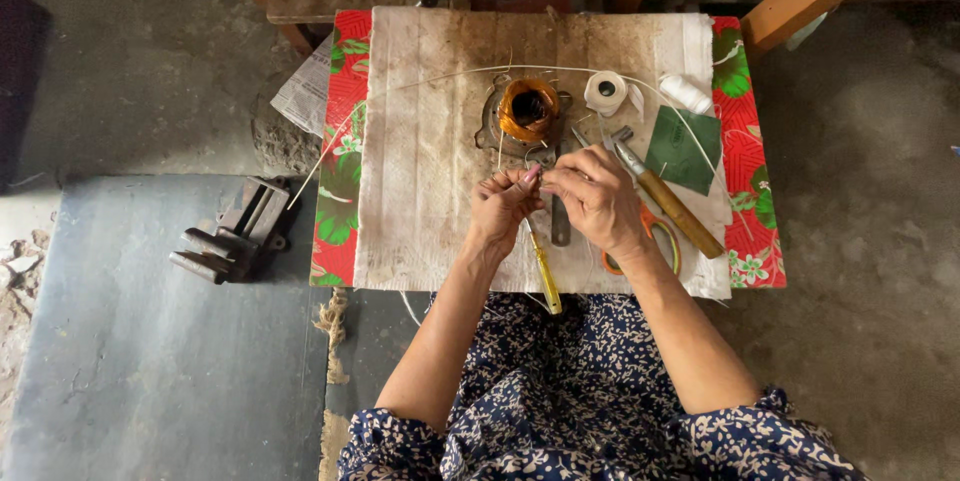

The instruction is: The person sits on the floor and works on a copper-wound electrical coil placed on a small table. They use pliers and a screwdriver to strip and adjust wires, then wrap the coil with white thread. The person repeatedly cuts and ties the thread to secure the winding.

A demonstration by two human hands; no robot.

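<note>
A low work table (745, 241), covered with a red floral oilcloth and a stained, coarse white woven sheet (430, 141), was seen at the centre of the view, set on a rough grey concrete floor. At 9 o'clock from the hands, a heavy grey metal vise (232, 233) was seen lying on a flat dark slab (130, 341). A long, thin, pale sleeving tube (440, 77) was arched across the sheet from 10 o'clock round to 3 o'clock. At 12 o'clock, a round copper-wire coil (528, 109), glossy and orange-brown, was seated in a grey metal ring.

The left hand (503, 209) and right hand (598, 197) were brought together just below the coil; the fingertips of both were pinched on a fine pale strand of wire, too thin to be made out clearly. A yellow-handled screwdriver (546, 279) was laid at 6 o'clock, beneath the left wrist. At 3 o'clock, a wooden-handled knife (672, 203) lay slanted, with orange-handled scissors (655, 233) partly hidden under the right wrist. A flat dark green sheet (682, 148) was placed at 2 o'clock, and a roll of white tape (605, 91) and a white thread spool (686, 93) at 1 o'clock.
</note>
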